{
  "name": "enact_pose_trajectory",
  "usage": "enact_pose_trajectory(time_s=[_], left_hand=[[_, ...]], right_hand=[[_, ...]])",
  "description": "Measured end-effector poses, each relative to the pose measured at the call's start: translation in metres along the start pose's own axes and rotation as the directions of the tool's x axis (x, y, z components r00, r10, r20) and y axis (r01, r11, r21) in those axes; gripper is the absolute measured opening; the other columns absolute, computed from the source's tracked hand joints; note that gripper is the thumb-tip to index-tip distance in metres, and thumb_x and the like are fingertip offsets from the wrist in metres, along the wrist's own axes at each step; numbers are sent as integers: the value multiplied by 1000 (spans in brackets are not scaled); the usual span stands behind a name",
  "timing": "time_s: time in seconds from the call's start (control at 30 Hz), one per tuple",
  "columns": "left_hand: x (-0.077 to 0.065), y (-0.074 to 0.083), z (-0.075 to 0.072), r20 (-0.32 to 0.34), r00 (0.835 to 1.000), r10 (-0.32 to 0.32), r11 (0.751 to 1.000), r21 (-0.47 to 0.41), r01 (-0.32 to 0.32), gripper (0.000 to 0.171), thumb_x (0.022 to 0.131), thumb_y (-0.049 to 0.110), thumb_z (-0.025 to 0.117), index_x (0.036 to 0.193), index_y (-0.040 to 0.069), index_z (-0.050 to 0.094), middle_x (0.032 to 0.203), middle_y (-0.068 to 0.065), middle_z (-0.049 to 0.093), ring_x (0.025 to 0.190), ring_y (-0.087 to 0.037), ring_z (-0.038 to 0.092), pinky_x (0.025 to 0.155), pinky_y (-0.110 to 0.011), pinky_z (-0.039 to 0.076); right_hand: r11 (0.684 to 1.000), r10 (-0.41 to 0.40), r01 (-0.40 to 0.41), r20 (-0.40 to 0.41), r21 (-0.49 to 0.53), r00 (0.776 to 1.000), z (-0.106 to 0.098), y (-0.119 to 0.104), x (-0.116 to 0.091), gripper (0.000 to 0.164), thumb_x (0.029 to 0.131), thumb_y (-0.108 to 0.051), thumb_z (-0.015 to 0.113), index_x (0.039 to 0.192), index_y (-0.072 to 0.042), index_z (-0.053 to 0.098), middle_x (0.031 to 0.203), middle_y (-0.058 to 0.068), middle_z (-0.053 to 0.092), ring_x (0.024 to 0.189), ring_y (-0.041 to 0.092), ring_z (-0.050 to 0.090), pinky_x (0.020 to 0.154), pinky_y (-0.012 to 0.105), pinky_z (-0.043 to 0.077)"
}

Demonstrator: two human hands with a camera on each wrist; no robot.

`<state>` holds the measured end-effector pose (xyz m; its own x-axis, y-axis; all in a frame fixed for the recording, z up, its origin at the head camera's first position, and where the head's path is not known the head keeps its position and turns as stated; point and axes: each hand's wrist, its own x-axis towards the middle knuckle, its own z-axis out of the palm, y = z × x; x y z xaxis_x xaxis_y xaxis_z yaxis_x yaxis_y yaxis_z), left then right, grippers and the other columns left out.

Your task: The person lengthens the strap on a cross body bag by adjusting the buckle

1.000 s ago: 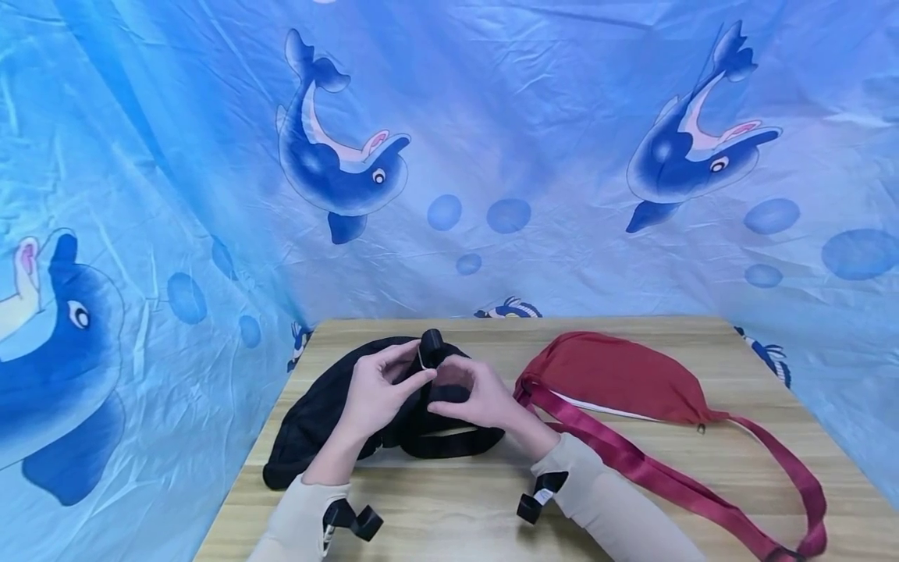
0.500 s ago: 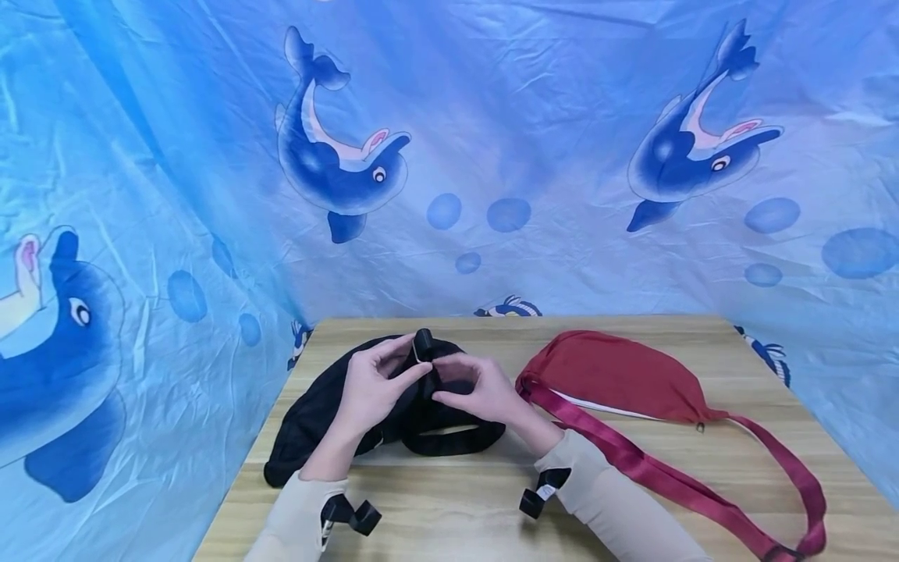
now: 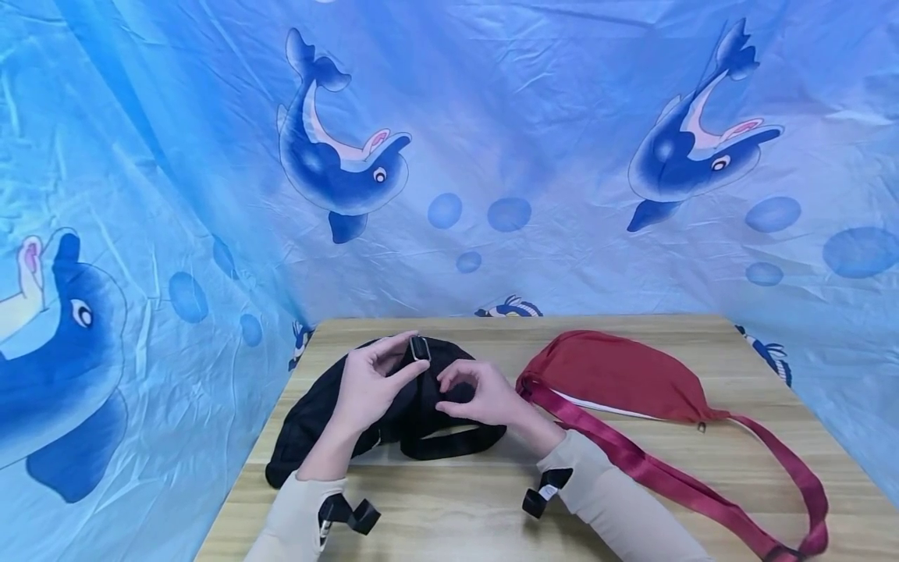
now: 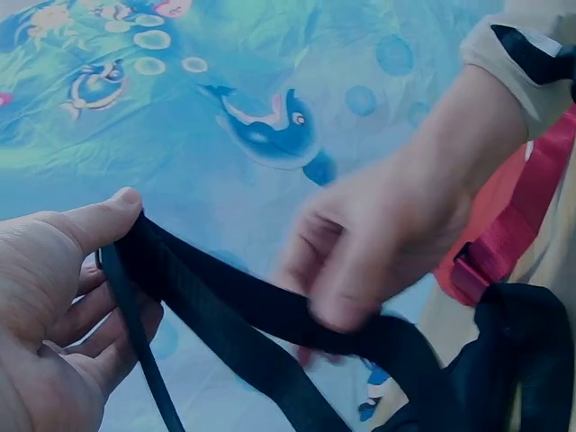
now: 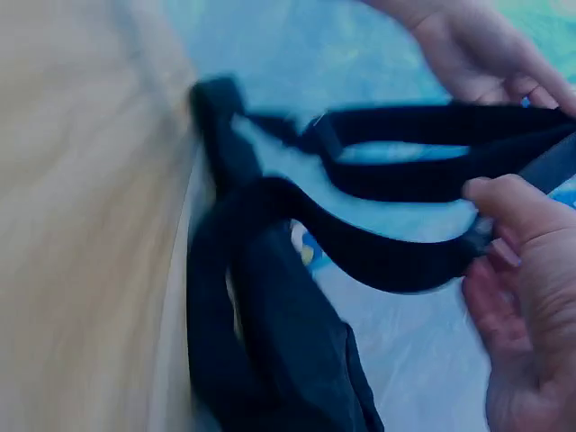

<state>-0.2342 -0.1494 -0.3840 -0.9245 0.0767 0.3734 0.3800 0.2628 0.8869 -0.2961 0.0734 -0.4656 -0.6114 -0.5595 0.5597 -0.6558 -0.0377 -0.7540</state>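
Observation:
A black waist bag lies on the left of the table in the head view, its strap looping in front. My left hand pinches a raised part of that strap between thumb and fingers, at a small dark rectangular buckle. Close by on the right is my right hand, fingers curled. In the right wrist view, its thumb and fingers hold a length of black strap. The left wrist view shows the right hand blurred, with the strap stretching to the left hand.
A red waist bag lies to the right, its dark red strap looping toward the front of the wooden table. A blue dolphin-print cloth hangs behind and at the sides.
The buckle in my left hand has turned and its rectangular frame now shows. My right hand has drawn slightly away from it to the right.

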Motion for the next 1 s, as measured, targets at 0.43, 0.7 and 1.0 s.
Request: enact_pose_trajectory(time_s=[0.43, 0.7, 1.0], left_hand=[[-2, 0, 4, 58, 994, 96, 991, 93, -101, 54, 83, 12, 92, 134, 11, 75, 127, -10, 78, 120, -24, 75, 106, -35, 58], [-7, 3, 7, 78, 985, 152, 969, 183, -164, 55, 81, 11, 93, 134, 11, 75, 124, -8, 79, 117, -25, 75, 104, -42, 59], [-7, 1, 5, 81, 985, 150, 961, 222, -164, 48, 85, 16, 91, 131, 13, 77, 124, -9, 79, 116, -26, 77, 101, -42, 61]], right_hand=[[997, -75, 77, 136, -8, 988, -41, -56, 47, 29, 89, 3, 82, 116, 4, 74, 112, 22, 73, 94, 30, 75, 90, 42, 65], [997, -10, 24, 190, -73, 982, -42, -60, 50, 31, 82, 1, 86, 111, -2, 72, 107, 13, 71, 92, 20, 73, 90, 38, 65], [991, -19, 36, 133, -129, 991, -40, -67, 54, 29, 78, 0, 75, 103, -4, 61, 110, 11, 66, 98, 23, 68, 96, 36, 61]])
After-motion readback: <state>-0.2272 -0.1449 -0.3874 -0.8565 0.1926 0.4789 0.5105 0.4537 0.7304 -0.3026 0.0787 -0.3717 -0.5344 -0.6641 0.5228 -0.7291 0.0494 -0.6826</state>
